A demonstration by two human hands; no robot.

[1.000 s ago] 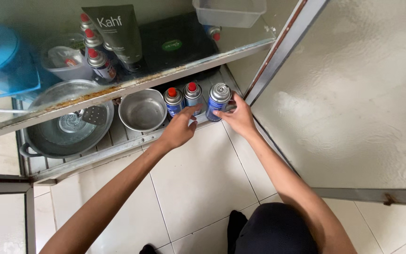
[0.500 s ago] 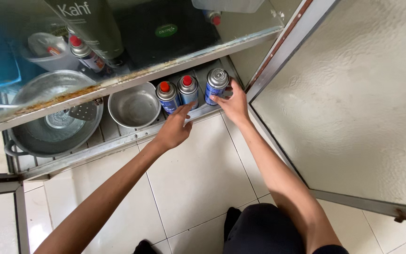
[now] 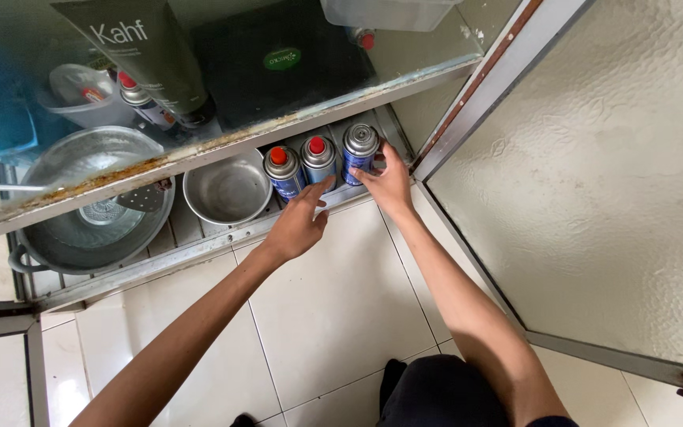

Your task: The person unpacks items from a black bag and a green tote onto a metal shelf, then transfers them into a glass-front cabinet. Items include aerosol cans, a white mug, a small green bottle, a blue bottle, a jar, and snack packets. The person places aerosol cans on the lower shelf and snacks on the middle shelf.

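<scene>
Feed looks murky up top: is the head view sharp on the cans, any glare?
Head view: gas cans and both hands, left hand and right hand, are sharp in soft daylight; the glass shelf above reflects and hazes what lies behind it; no strong glare.

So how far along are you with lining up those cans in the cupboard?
Done: two red-capped gas cans stand side by side on the bottom shelf, next to a metal bowl. In hand: the right hand holds a third, capless can upright beside them, while the left hand reaches toward the row. Left: letting go of that can. The glass door stands open.
</scene>
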